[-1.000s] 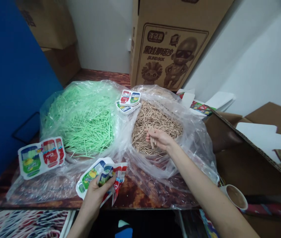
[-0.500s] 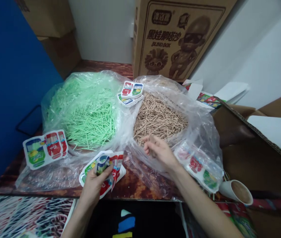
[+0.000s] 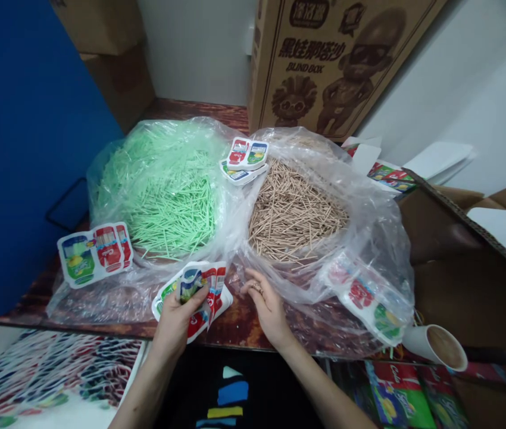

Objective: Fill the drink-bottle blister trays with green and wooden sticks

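My left hand (image 3: pixel 182 311) grips a printed packet (image 3: pixel 214 285) with red and green-blue can pictures, its front part bent up under my thumb. My right hand (image 3: pixel 267 302) is just right of that packet, its fingers curled around a small bundle of brown sticks (image 3: pixel 255 287) whose ends show. Beyond it, thin brown sticks (image 3: pixel 295 220) fill a clear plastic bag (image 3: pixel 369 208). Light green sticks (image 3: pixel 172 208) fill another clear bag (image 3: pixel 123 134) to the left. A similar can-print packet (image 3: pixel 95 255) lies at the left, and a couple more packets (image 3: pixel 247 154) rest between the bags.
On the right are a clear-wrapped packet (image 3: pixel 362 298), a tilted paper cup (image 3: pixel 440 345) and an open cardboard box (image 3: pixel 471 238). A large printed carton (image 3: pixel 319 65) stands behind. At lower left sits a white tray (image 3: pixel 0 341) of striped pieces; a blue panel (image 3: pixel 25 149) borders the left.
My right hand has drawn back from the brown stick pile toward the packet in my left hand, carrying several brown sticks. The view has shifted slightly.
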### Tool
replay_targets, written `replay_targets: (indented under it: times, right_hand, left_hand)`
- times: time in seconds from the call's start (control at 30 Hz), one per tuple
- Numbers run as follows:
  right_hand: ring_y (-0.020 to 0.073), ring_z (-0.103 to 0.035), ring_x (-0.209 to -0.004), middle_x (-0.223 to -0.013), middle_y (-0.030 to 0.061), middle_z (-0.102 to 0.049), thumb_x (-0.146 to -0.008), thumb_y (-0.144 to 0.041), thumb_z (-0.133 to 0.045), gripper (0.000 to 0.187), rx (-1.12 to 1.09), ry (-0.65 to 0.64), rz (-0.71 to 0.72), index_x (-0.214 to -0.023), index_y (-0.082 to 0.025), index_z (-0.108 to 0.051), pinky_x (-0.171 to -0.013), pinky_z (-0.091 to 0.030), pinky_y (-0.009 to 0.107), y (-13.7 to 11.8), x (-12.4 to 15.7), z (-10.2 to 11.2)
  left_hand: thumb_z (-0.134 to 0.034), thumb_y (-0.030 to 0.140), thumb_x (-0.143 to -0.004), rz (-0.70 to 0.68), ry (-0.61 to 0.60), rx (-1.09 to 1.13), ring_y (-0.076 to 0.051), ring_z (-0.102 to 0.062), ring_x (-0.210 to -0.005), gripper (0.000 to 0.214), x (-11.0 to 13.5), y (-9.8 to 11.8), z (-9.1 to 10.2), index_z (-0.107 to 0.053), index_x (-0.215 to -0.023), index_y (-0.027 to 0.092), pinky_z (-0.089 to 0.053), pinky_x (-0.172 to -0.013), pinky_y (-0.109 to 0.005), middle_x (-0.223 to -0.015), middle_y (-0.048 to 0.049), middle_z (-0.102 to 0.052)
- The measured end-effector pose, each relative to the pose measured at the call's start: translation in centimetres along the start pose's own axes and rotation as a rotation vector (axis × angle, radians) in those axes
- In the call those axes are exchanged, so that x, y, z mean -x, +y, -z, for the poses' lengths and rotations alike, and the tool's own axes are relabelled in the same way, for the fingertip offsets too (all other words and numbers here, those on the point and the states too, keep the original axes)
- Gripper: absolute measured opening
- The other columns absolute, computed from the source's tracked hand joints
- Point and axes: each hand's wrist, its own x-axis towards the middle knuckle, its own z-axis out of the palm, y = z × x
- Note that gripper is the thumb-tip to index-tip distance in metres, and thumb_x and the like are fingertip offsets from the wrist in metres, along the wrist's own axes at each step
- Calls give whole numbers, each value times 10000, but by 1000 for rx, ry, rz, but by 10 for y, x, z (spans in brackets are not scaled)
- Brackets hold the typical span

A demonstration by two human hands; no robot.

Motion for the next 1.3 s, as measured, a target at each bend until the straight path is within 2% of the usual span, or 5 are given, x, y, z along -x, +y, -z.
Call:
replay_targets:
  times: [0.13, 0.27, 0.63, 0.83, 1.3]
  right_hand:
    - [190, -630, -862, -848, 23, -667, -911, -263, -477, 128, 1, 8, -43, -953, -229, -593, -833, -460, 320, 6, 5, 1]
    - [189, -624, -886, -889, 28, -665, -906, -268, -494, 133, 11, -1, -7, -897, -225, -619, -837, -461, 309, 9, 4, 4]
    - [194, -644, -880, -886, 40, -698, -908, -282, -491, 156, -6, 26, -22, -878, -217, -630, -832, -484, 315, 3, 0, 8]
    - [201, -636, -942, -944, 46, -701, -924, -282, -485, 190, 32, -22, 52, -926, -229, -668, -880, -468, 334, -9, -1, 10]
    - [200, -633, -952, -966, 43, -697, -934, -253, -467, 199, 63, -78, 83, -935, -228, -665, -910, -457, 336, -17, -6, 5]
  left_hand:
    - [-852, 282, -569, 1, 5, -21, -169, -689, -644, 284, 1, 0, 0, -724, -787, 151, -560, -653, -261, -741, -17, -750]
    - [-849, 281, -578, 10, 1, 5, -181, -693, -650, 307, -2, -2, 3, -724, -826, 148, -568, -667, -287, -757, -21, -751]
    - [-858, 302, -556, 3, 27, -10, -211, -712, -684, 356, 1, -3, 2, -731, -851, 148, -571, -680, -305, -764, -28, -761]
    - [-873, 301, -523, -11, 35, -4, -185, -701, -649, 334, 3, 1, -2, -735, -788, 150, -566, -666, -278, -742, -19, -759]
    - [-832, 276, -611, -5, -30, -26, -161, -685, -657, 255, 0, 0, 0, -720, -801, 150, -555, -665, -253, -750, -16, -750]
